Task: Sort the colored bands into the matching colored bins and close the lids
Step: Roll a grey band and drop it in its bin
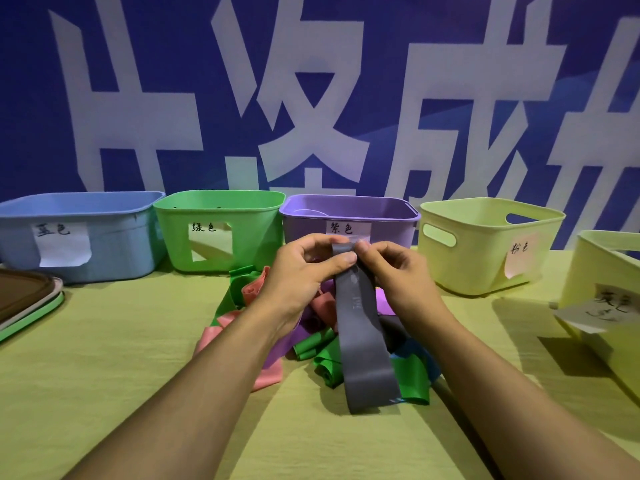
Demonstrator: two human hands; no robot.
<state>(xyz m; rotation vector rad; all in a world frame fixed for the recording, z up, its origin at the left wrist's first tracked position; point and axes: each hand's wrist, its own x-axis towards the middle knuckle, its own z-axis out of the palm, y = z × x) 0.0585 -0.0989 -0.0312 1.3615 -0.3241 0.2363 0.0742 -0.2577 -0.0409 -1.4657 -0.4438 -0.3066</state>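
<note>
Four open bins [221, 233] stand in a row along the back of the table [104, 358], a fifth at the far right. Stacked lids [24, 303] lie at the left edge. A pile of bands [311, 344] sits centre, before the bins.

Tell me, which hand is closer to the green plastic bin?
The left. The left hand pinches the grey band's top just right of the green plastic bin, in front of it; the right hand holds the same band farther right.
</note>
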